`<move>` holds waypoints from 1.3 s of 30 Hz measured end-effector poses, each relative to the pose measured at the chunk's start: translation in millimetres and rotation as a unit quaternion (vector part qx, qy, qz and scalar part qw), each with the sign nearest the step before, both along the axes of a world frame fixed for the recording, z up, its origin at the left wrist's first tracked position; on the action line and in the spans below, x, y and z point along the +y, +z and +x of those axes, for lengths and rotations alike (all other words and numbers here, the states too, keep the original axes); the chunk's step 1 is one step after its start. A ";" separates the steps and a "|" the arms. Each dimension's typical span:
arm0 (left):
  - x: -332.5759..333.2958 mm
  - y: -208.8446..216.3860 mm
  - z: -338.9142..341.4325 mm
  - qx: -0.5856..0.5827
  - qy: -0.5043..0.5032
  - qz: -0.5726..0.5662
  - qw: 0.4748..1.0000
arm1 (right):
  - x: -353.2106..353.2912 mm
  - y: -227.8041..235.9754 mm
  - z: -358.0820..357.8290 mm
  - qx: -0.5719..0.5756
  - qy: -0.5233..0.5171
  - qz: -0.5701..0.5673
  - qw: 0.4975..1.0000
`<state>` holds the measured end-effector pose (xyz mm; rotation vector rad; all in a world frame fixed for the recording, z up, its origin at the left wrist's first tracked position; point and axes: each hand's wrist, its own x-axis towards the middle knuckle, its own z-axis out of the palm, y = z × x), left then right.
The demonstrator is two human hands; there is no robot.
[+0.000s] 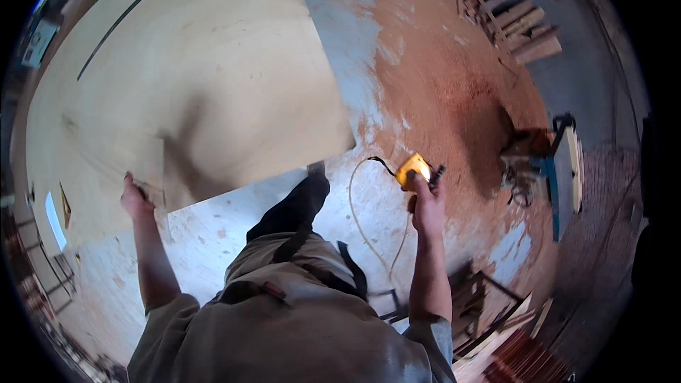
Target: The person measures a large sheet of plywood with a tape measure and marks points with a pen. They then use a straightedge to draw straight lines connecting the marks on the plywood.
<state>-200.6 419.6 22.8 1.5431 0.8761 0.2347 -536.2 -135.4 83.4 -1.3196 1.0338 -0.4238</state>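
Note:
A large pale wooden sheet point(241, 50) fills the left and far part of the view, with its corner ending near my feet. At its near edge my left hand point(136, 195) is closed around a thin, pale rectangular piece point(150, 159), smeared by motion and hard to tell from the sheet below. My right hand point(428, 206) grips a yellow boxy hand tool point(412, 170) with a black knob, held over the floor; its exact kind cannot be told. From the tool a pale cord point(355, 216) hangs in a loop.
A dark strip point(131, 10) lies on the sheet. Reddish sawdust point(440, 64) covers the floor on the right. A machine with a blue edge point(550, 177) stands at far right. Wood offcuts point(521, 21) are stacked at the far right, and a dark metal frame point(496, 291) is near right.

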 end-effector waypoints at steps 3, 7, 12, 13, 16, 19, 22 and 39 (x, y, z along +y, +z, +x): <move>-86.7 -16.2 -3.9 0.003 0.022 -0.027 0.999 | -54.7 8.0 -8.1 0.025 -0.020 0.001 0.999; -155.6 -22.5 3.5 0.012 0.041 -0.046 0.998 | -139.9 -14.0 -14.9 0.085 -0.022 0.032 0.996; -221.1 12.3 -0.6 0.000 0.073 -0.030 0.997 | -213.2 -19.9 32.1 0.133 0.074 0.061 0.986; -233.3 19.0 -2.4 0.001 0.080 -0.023 0.997 | -229.9 -20.7 48.0 0.141 0.100 0.060 0.983; -268.8 55.4 -7.3 0.030 0.064 -0.004 0.997 | -279.5 -31.6 111.0 0.126 0.175 0.041 0.976; -262.5 63.0 -37.9 0.059 0.100 -0.004 0.993 | -273.0 -9.1 188.2 0.162 0.258 0.013 0.952; -261.4 70.9 -58.5 0.096 0.115 0.011 0.989 | -244.1 18.4 297.5 0.113 0.340 -0.008 0.933; -387.5 60.2 -97.0 0.262 0.271 0.122 0.918 | -13.2 -4.2 624.2 0.052 0.756 -0.075 0.648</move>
